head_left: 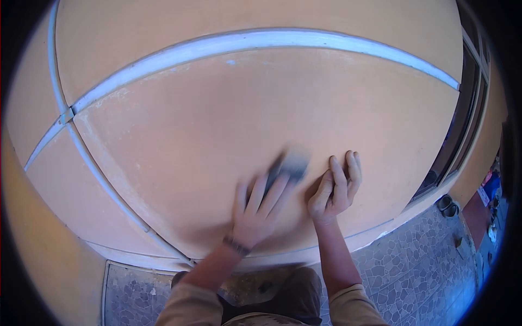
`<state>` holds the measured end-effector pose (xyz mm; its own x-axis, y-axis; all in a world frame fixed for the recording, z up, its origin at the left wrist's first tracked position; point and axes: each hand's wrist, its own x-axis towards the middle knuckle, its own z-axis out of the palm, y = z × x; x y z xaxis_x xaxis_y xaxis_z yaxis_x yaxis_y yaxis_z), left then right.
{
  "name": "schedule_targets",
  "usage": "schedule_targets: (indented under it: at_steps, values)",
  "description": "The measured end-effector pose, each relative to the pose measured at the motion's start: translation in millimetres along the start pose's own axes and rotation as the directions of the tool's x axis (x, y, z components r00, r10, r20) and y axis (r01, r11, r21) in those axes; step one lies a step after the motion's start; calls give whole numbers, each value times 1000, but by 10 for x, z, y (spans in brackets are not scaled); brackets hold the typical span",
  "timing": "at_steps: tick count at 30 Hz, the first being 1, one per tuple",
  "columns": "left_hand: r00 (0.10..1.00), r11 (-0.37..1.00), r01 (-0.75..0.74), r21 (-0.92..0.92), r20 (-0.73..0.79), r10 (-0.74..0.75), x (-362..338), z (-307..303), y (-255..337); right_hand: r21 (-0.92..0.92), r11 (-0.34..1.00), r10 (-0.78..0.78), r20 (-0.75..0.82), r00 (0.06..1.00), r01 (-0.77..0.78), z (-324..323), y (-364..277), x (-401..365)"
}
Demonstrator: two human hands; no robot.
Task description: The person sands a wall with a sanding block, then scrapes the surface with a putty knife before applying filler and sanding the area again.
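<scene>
My left hand holds a dark block with a pale end against the peach-coloured wall; hand and block are blurred by motion. Its fingers lie over the block, and a dark band circles the wrist. To the right, my right hand is raised close to the wall, fingers apart and slightly curled, with nothing in it. Pale scuffs mark the wall panel near its left and upper edges.
A bluish-white strip arches across the wall above. Another strip slants down at left. Dark shoes stand on the stone-patterned floor at right, near a dark-framed opening. Coloured items lie at far right.
</scene>
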<state>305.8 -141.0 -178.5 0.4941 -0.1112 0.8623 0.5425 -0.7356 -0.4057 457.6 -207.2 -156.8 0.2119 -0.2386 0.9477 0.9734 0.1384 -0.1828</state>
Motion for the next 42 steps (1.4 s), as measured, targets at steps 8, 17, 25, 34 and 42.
schedule_targets:
  at_steps: [8, 17, 25, 34, 42]
  values:
    - [989, 1000, 2, 10, -148, -1, 1644, -350, -342, -15, 999, 31, -37, 999, -31, -15, -24, -10]
    - [997, 997, 70, 31, 37, -71, -268, -195, -325, 2, 1000, 31, -23, 999, -31, -32, -20, -21]
    - [995, 997, 72, -3, -72, -72, 1159, -573, -814, -26, 999, -27, 13, 1000, 27, 0, 11, 38]
    - [951, 958, 288, -7, -118, -287, 639, -725, -1160, -82, 994, -73, 49, 996, 77, -6, 7, -33]
    - [828, 825, 560, -75, 44, -558, -1811, -157, -324, -151, 984, -91, 40, 995, 97, 19, -6, -71]
